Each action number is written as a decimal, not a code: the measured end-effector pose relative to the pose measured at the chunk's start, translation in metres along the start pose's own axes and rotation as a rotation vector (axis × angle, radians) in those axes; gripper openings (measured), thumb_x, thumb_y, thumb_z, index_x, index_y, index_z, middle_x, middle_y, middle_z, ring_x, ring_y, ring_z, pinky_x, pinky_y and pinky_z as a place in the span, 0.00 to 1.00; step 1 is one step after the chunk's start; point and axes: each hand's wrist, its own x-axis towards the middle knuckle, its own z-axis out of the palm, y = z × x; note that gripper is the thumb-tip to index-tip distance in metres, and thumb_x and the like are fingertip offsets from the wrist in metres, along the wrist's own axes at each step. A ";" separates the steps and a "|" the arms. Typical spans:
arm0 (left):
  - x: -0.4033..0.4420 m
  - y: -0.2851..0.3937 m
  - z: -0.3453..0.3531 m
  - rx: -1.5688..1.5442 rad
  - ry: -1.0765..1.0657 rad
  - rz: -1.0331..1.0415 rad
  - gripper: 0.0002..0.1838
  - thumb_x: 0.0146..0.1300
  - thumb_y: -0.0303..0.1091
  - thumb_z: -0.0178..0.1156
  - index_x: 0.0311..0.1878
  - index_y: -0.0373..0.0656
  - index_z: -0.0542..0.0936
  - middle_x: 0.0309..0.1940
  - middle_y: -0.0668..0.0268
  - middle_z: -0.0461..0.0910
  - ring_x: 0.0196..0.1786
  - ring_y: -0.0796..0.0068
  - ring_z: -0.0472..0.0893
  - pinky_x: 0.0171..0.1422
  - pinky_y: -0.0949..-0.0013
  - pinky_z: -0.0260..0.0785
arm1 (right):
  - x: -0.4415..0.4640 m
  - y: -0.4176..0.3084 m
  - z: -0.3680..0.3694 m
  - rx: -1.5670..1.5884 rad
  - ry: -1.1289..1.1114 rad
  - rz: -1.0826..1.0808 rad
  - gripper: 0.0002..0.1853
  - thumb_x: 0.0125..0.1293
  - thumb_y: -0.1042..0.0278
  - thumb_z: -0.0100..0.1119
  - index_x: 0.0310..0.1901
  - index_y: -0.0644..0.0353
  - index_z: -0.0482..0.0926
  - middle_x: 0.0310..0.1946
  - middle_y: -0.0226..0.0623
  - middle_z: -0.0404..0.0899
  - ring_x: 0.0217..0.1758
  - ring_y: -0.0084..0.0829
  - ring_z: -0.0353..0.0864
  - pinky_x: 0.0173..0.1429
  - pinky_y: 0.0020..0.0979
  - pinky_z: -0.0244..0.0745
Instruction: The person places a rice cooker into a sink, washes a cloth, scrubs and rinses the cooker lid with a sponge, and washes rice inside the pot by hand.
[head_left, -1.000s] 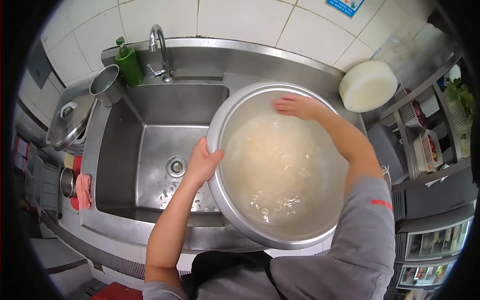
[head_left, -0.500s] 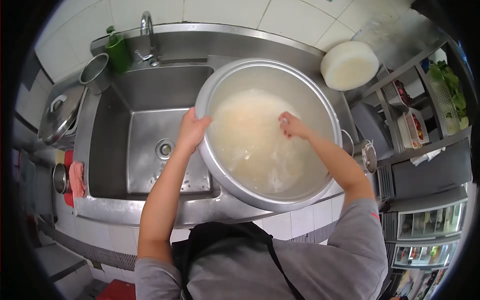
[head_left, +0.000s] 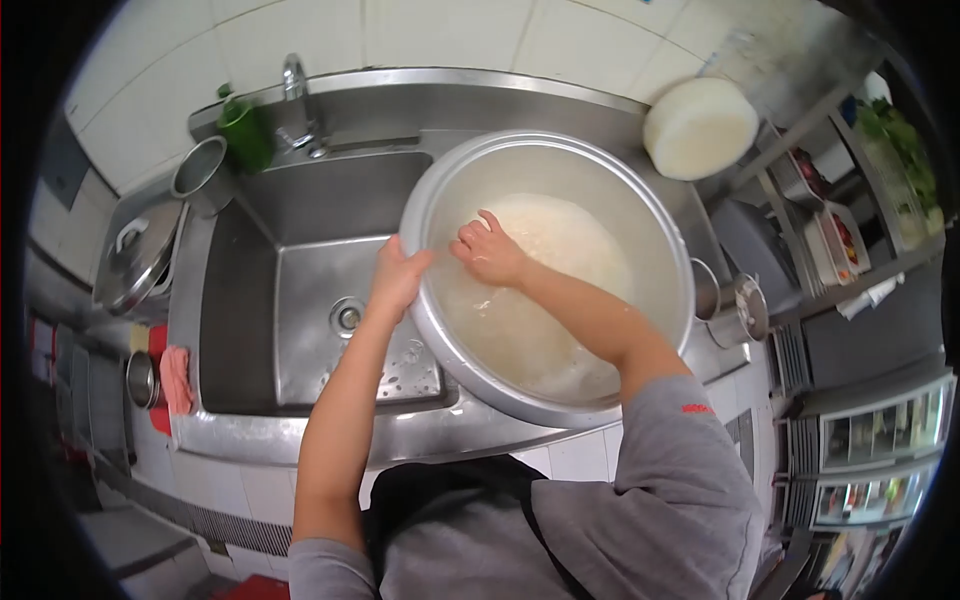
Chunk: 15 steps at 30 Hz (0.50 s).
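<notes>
A large round metal pot (head_left: 455, 345) is tilted towards the sink on the right-hand counter. Cloudy water and a pale mass that looks like rice (head_left: 560, 235) fill its lower part. My left hand (head_left: 398, 278) is closed on the pot's left rim, thumb over the edge. Inside the pot, near its left wall, my right hand (head_left: 488, 252) is at the water, its fingers loosely bent and apart. Nothing shows in its grasp.
Left of the pot lies a steel sink (head_left: 310, 350) with a drain and a tap (head_left: 297, 105). A green bottle (head_left: 243, 130) and a metal container (head_left: 203, 175) stand at its back left corner. A round white block (head_left: 700, 130) sits behind the pot.
My right hand has swept left across the pot, from its right half to near the left wall. My left hand keeps its hold on the rim. The whole view has shifted slightly.
</notes>
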 end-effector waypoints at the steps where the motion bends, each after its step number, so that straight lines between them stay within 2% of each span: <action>1: -0.001 0.001 0.000 -0.020 0.009 -0.005 0.19 0.46 0.29 0.55 0.43 0.32 0.71 0.38 0.56 0.76 0.39 0.69 0.76 0.44 0.70 0.67 | -0.002 0.026 -0.019 0.073 -0.164 -0.057 0.06 0.52 0.74 0.47 0.33 0.59 0.71 0.32 0.45 0.69 0.37 0.42 0.70 0.42 0.42 0.67; 2: -0.001 0.000 0.000 -0.028 -0.016 0.002 0.19 0.46 0.29 0.55 0.43 0.32 0.71 0.38 0.56 0.76 0.39 0.69 0.76 0.44 0.70 0.67 | -0.005 0.053 -0.037 0.152 -0.324 -0.114 0.05 0.52 0.74 0.48 0.33 0.59 0.70 0.32 0.45 0.69 0.38 0.43 0.70 0.43 0.42 0.67; 4: 0.002 -0.001 -0.001 0.017 0.011 -0.003 0.18 0.46 0.28 0.55 0.42 0.32 0.71 0.37 0.57 0.77 0.38 0.69 0.76 0.43 0.70 0.67 | -0.032 0.118 -0.053 0.271 -0.184 0.320 0.06 0.53 0.73 0.49 0.34 0.60 0.69 0.35 0.44 0.69 0.40 0.45 0.69 0.44 0.40 0.67; 6: 0.002 -0.002 0.000 0.001 0.016 0.008 0.17 0.46 0.28 0.54 0.42 0.32 0.71 0.36 0.57 0.77 0.37 0.69 0.76 0.43 0.70 0.68 | -0.048 0.173 -0.098 -0.138 0.037 0.147 0.08 0.53 0.72 0.51 0.36 0.61 0.67 0.47 0.46 0.68 0.46 0.46 0.69 0.48 0.39 0.67; 8: 0.000 0.000 0.000 -0.059 -0.005 -0.031 0.16 0.47 0.27 0.54 0.42 0.32 0.71 0.35 0.57 0.77 0.37 0.70 0.77 0.41 0.71 0.68 | -0.089 0.199 -0.135 -0.055 -0.268 0.415 0.10 0.51 0.74 0.51 0.37 0.60 0.67 0.55 0.47 0.63 0.54 0.47 0.66 0.53 0.38 0.65; 10: 0.000 -0.001 0.001 -0.074 -0.003 -0.023 0.16 0.48 0.27 0.54 0.42 0.32 0.71 0.35 0.58 0.77 0.36 0.71 0.77 0.41 0.71 0.69 | -0.118 0.181 -0.181 0.055 -0.447 0.462 0.11 0.50 0.75 0.51 0.37 0.59 0.67 0.59 0.46 0.60 0.61 0.46 0.59 0.58 0.37 0.63; 12: 0.000 0.002 0.002 -0.105 0.019 -0.025 0.16 0.48 0.27 0.54 0.42 0.31 0.71 0.35 0.58 0.77 0.36 0.71 0.77 0.40 0.71 0.69 | -0.158 0.160 -0.193 -0.107 -0.395 0.408 0.14 0.47 0.75 0.52 0.39 0.59 0.67 0.57 0.46 0.63 0.65 0.45 0.53 0.59 0.40 0.61; 14: -0.008 0.008 0.005 -0.130 0.037 0.029 0.15 0.49 0.27 0.54 0.42 0.31 0.71 0.35 0.58 0.77 0.34 0.72 0.77 0.39 0.71 0.69 | -0.149 0.104 -0.223 -0.400 -0.832 0.250 0.13 0.51 0.70 0.52 0.40 0.59 0.69 0.51 0.50 0.68 0.60 0.46 0.61 0.56 0.38 0.64; 15: -0.010 0.008 0.004 -0.124 0.050 -0.005 0.15 0.49 0.27 0.54 0.42 0.31 0.71 0.35 0.58 0.77 0.34 0.72 0.77 0.39 0.71 0.69 | -0.135 0.080 -0.224 -0.371 -0.854 0.239 0.13 0.51 0.70 0.52 0.40 0.59 0.69 0.51 0.50 0.68 0.60 0.46 0.61 0.56 0.38 0.64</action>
